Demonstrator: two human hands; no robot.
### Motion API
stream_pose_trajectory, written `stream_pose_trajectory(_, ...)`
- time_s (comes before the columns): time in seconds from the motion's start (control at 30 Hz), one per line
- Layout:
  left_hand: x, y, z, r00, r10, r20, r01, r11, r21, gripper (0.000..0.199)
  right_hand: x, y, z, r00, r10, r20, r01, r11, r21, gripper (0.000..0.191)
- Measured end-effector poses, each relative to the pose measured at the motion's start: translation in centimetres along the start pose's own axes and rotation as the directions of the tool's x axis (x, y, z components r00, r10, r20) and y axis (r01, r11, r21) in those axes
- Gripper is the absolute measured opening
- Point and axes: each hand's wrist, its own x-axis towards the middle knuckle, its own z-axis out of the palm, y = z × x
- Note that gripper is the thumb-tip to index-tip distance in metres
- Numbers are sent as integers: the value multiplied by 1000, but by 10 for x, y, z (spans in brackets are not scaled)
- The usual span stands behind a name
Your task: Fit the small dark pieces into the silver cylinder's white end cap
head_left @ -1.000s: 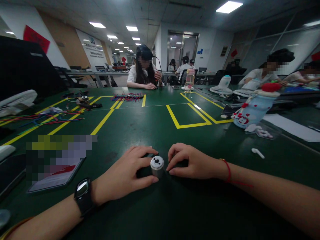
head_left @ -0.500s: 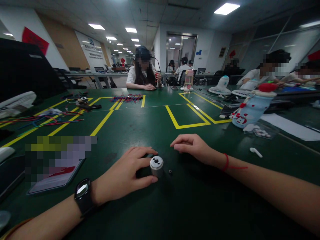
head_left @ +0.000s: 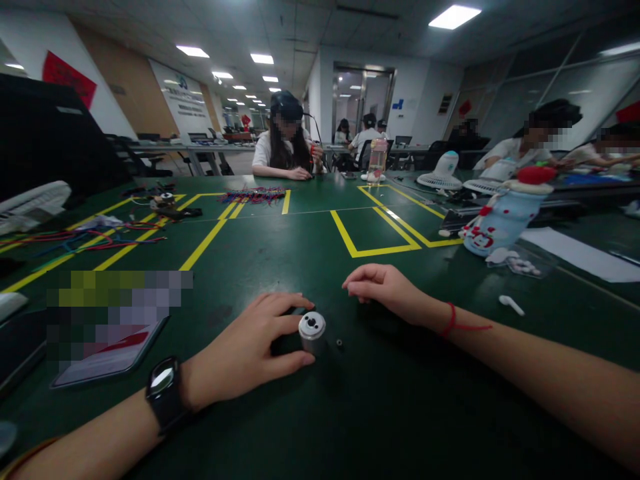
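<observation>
A small silver cylindrical motor (head_left: 313, 335) stands upright on the green table, its top face showing a dark centre and small holes. My left hand (head_left: 255, 343) curves around its left side, with the thumb in front and the fingers beside and behind it. Just right of the motor lies a tiny dark ring-shaped part (head_left: 339, 343). My right hand (head_left: 380, 285) rests above the table, farther forward and to the right. Its fingers are curled with the thumb against them, and whatever may be between the tips is hidden.
To the left lie a phone-like slab (head_left: 113, 357) and loose coloured wires (head_left: 120, 240). On the right are a white earbud (head_left: 511, 305), a blue bottle (head_left: 507, 220) and white paper (head_left: 580, 253). A person (head_left: 285, 143) sits across the table, near a wire bundle (head_left: 255, 195).
My right hand has shifted very slightly, its fingers a little more curled. My left hand and the motor look the same.
</observation>
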Motion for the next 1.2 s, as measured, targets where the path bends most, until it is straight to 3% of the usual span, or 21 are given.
stream_pose_trajectory(0.07, 0, 0, 0, 1000, 5, -2, -5, 1000, 1, 31, -6, -3, 5, 976, -95, 195, 146, 954, -263, 29)
stream_pose_trajectory(0.13, 0, 0, 0, 1000, 6, -7, -6, 1000, -4, 30, -11, -6, 10, 908, -174, 380, 344, 829, -442, 29)
stream_pose_trajectory(0.2, 0, -1, 0, 1000, 2, -8, -2, 1000, -10, 29, -14, -6, 14, 862, -220, 457, 460, 718, -523, 23)
stream_pose_trajectory(0.27, 0, -1, 0, 1000, -1, -2, 1, 1000, -10, 29, -14, -7, 18, 879, -244, 409, 449, 713, -539, 19)
stream_pose_trajectory(0.37, 0, -1, 0, 1000, -1, -2, 1, 1000, -4, 30, -12, -11, 26, 932, -295, 211, 362, 790, -494, 23)
stream_pose_trajectory(0.47, 0, -1, 0, 1000, -12, 2, 12, 1000, 3, 29, -13, -20, 39, 924, -375, 74, 365, 808, -463, 22)
stream_pose_trajectory(0.57, 0, 0, 0, 1000, -21, 12, 21, 1000, 8, 29, -15, -29, 52, 907, -416, 63, 397, 796, -458, 18)
stream_pose_trajectory(0.7, 0, 2, -1, 1000, -6, -5, 6, 1000, -3, 28, -19, -34, 61, 919, -374, 122, 388, 812, -435, 14)
stream_pose_trajectory(1.2, 1, 4, 0, 999, -9, -37, 8, 1000, -21, 30, -18, -29, 61, 950, -313, 16, 296, 878, -376, 18)
